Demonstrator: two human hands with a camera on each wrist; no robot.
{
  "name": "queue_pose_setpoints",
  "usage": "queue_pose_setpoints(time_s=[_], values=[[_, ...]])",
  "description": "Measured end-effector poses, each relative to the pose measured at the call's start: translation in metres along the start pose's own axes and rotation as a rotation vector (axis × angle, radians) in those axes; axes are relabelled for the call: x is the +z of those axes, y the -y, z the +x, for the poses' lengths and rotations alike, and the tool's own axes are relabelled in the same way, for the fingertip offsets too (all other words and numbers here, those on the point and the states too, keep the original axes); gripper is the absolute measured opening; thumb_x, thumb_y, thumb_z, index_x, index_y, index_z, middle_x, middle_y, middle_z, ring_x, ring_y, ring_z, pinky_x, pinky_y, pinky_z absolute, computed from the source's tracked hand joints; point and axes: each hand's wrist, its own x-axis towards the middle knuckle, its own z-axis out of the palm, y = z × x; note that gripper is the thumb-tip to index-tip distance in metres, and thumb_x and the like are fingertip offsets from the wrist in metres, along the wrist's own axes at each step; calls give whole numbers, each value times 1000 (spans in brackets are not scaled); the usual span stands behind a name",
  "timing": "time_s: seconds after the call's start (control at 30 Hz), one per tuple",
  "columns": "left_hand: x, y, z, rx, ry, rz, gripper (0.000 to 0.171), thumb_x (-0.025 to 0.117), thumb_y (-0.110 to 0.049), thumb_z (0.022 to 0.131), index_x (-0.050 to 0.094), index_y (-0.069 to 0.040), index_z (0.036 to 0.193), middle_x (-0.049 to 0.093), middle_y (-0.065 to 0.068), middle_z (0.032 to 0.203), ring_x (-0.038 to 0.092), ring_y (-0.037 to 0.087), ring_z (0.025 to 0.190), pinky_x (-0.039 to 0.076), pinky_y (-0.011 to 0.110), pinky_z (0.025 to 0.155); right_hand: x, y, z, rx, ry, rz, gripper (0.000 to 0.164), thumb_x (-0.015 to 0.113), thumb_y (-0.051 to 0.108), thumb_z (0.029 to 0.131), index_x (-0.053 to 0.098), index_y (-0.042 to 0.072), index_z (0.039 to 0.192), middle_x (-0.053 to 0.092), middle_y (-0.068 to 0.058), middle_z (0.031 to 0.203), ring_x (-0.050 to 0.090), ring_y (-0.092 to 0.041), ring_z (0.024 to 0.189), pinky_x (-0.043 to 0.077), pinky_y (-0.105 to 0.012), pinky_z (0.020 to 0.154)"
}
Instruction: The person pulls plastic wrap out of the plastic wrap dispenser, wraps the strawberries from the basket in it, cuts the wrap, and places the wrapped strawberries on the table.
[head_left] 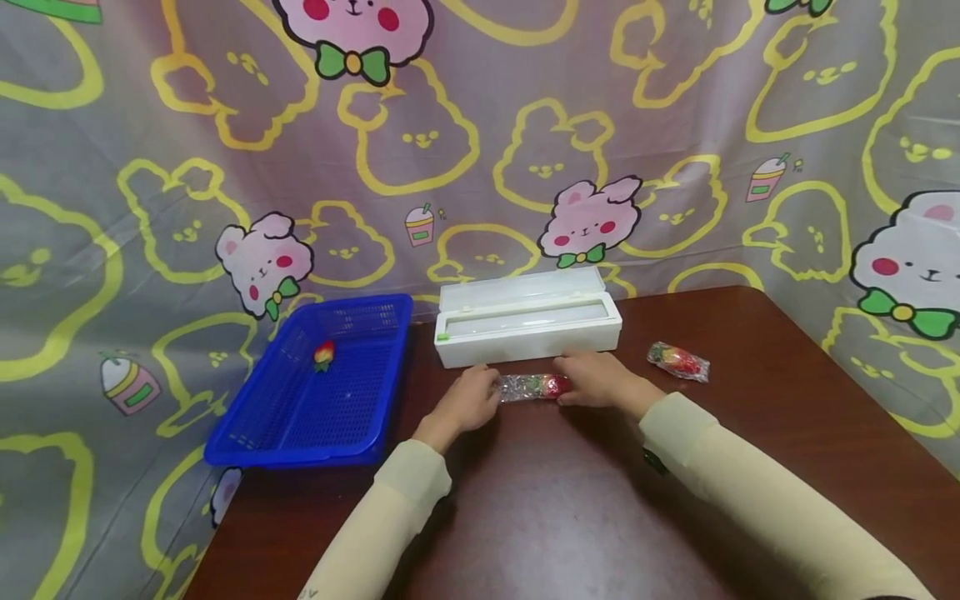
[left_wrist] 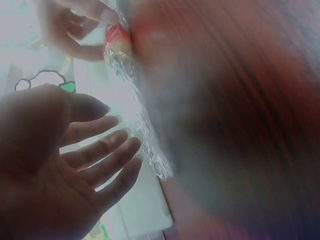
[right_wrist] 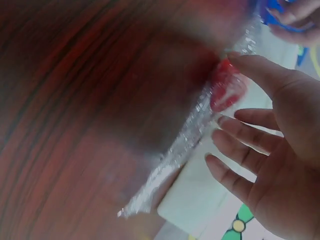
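A red strawberry (head_left: pixel 555 386) lies in a strip of clear plastic film (head_left: pixel 521 387) on the table, in front of the white box. My left hand (head_left: pixel 475 398) is at the film's left end; in the left wrist view its fingers (left_wrist: pixel 112 157) are loosely extended, tips at the film's edge. My right hand (head_left: pixel 600 380) is beside the strawberry. In the right wrist view its thumb reaches over the strawberry (right_wrist: pixel 228 86), while the other fingers (right_wrist: pixel 240 150) spread below it. Whether the fingertips press on the film is hard to tell.
The white film box (head_left: pixel 528 340) stands against the patterned curtain, its clear lid (head_left: pixel 521 292) raised. At left, a blue basket (head_left: pixel 401 367) holds one unwrapped strawberry (head_left: pixel 324 354). A film-wrapped strawberry (head_left: pixel 678 361) lies at right on the brown table (head_left: pixel 555 517).
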Motion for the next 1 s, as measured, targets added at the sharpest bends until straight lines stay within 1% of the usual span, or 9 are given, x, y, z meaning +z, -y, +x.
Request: queue_pose_setpoints(time_s=[0.07, 0.17, 0.33, 0.43, 0.57, 0.67, 0.8, 0.9, 1.0], values=[[1, -2, 2, 1, -1, -19, 25, 61, -8, 94, 70, -1, 116, 64, 10, 105, 64, 26, 96, 55, 42, 85, 4, 3, 5, 2, 5, -12, 44, 85, 36, 82, 65, 9, 110, 64, -5, 102, 66, -29, 93, 54, -50, 69], [3, -6, 5, -8, 8, -54, 30, 64, -9, 95, 67, -1, 123, 64, 13, 115, 63, 28, 106, 53, 44, 92, 9, 7, 10, 2, -7, -31, 35, 84, 34, 83, 65, 12, 103, 62, -4, 98, 66, -28, 89, 54, -49, 67], [3, -13, 5, -22, 37, -100, 53, 71, -11, 91, 54, 0, 141, 56, 18, 137, 56, 34, 124, 49, 48, 102, 14, 9, 10, 0, -53, -56, 25, 84, 30, 84, 63, 17, 92, 59, 1, 89, 63, -24, 80, 51, -45, 61], [1, -18, 3, -30, 50, -131, 68, 74, -10, 88, 46, 1, 149, 50, 21, 146, 51, 36, 133, 44, 50, 109, 13, 11, 6, -20, -94, -78, 26, 84, 32, 84, 63, 17, 93, 59, 2, 87, 63, -23, 77, 51, -43, 58], [-3, -27, 2, -11, 69, -173, 79, 77, -10, 86, 38, 4, 153, 43, 26, 153, 42, 40, 141, 36, 53, 115, 10, 17, -1, -77, -181, -100, 31, 85, 32, 83, 65, 15, 99, 60, 1, 88, 63, -22, 74, 51, -42, 58], [-5, -32, 2, -9, 78, -175, 80, 77, -10, 85, 38, 5, 152, 44, 27, 151, 42, 41, 141, 36, 53, 116, 7, 21, -7, -117, -236, -103, 34, 87, 32, 82, 66, 14, 103, 61, 0, 90, 63, -22, 72, 53, -42, 60], [-3, -34, 2, 1, 67, -144, 68, 79, -10, 85, 49, 1, 144, 58, 21, 138, 54, 35, 129, 45, 49, 107, 5, 27, -13, -143, -267, -80, 36, 87, 31, 81, 66, 15, 105, 60, 1, 92, 62, -20, 72, 54, -40, 62], [-2, -34, 1, 36, 47, -133, 56, 80, -10, 84, 57, -3, 134, 65, 15, 124, 61, 29, 115, 50, 45, 98, 3, 29, -18, -146, -286, -59, 37, 88, 31, 80, 67, 16, 107, 61, 1, 93, 62, -19, 73, 54, -39, 63], [-2, -34, -1, 77, 28, -138, 52, 82, -9, 82, 59, -5, 129, 66, 12, 119, 62, 26, 110, 51, 42, 96, 0, 30, -24, -146, -307, -31, 40, 88, 31, 80, 68, 16, 111, 62, 2, 96, 63, -17, 76, 55, -39, 65]])
